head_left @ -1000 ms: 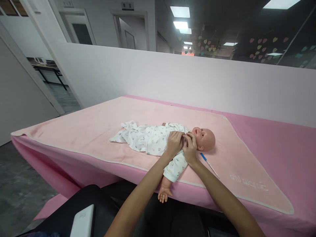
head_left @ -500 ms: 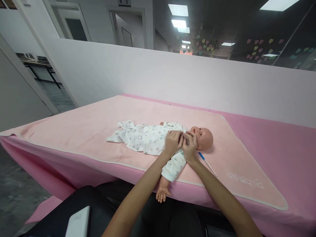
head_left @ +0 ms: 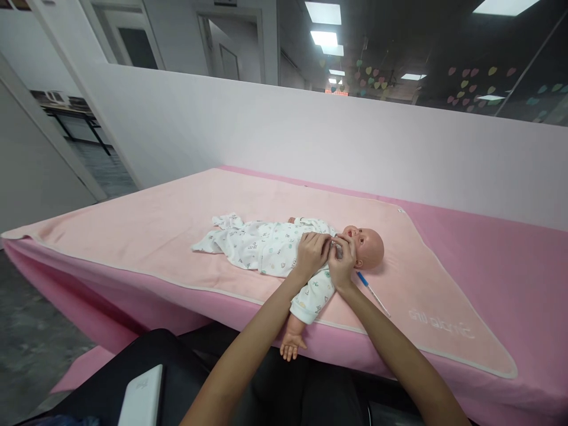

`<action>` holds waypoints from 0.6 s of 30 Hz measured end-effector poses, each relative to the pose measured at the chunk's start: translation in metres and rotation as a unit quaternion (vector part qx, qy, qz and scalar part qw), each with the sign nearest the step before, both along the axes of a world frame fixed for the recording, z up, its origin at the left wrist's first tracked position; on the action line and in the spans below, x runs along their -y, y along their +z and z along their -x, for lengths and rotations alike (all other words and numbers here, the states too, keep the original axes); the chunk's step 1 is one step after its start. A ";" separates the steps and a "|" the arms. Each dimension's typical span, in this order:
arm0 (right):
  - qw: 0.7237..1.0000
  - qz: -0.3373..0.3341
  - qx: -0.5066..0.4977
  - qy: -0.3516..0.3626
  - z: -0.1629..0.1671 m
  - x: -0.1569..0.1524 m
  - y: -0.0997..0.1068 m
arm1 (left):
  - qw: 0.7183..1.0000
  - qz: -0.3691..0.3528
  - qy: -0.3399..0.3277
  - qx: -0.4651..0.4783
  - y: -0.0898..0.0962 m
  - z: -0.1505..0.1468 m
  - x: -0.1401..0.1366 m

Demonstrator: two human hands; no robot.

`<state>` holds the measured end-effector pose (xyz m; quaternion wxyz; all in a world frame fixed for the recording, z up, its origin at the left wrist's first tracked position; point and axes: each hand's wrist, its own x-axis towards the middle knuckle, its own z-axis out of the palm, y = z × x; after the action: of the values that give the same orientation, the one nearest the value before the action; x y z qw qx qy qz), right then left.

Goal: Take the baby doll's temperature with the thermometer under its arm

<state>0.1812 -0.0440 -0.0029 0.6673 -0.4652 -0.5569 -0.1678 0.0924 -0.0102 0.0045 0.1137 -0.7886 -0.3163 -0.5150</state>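
Observation:
A baby doll (head_left: 371,248) lies on its back with its head to the right, dressed in a white patterned outfit (head_left: 252,247). At its neck, my left hand (head_left: 312,251) and my right hand (head_left: 341,257) meet, fingers curled and pinched at the collar of the outfit. What exactly lies between the fingertips is hidden, but they appear to grip the collar edge. One doll arm (head_left: 293,338) hangs over the near table edge, below my left wrist. Close to my right wrist rests a thermometer-like stick (head_left: 373,294) with a blue end.
A pale pink blanket (head_left: 155,231) with a white border covers the table over a darker pink cloth (head_left: 510,260). Behind it rises a white half wall (head_left: 355,142) with glass above. A white flat device (head_left: 141,397) lies on a black surface at lower left.
The view has shifted very slightly. Both hands stay at the doll's collar with almost no visible movement.

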 end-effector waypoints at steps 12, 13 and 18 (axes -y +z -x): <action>0.999 0.012 -0.042 0.022 0.002 0.004 0.005 | 0.999 0.023 -0.010 0.024 0.000 0.000 0.000; 0.999 0.013 -0.045 0.024 0.002 0.004 0.004 | 0.999 0.026 -0.011 0.019 0.000 0.000 0.000; 0.998 0.015 -0.051 0.025 0.002 0.003 0.003 | 1.000 0.030 -0.008 0.001 0.000 0.001 0.000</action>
<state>0.1796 -0.0475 0.0001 0.6918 -0.4690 -0.5361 -0.1187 0.0916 -0.0097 0.0047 0.0861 -0.7937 -0.3253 -0.5068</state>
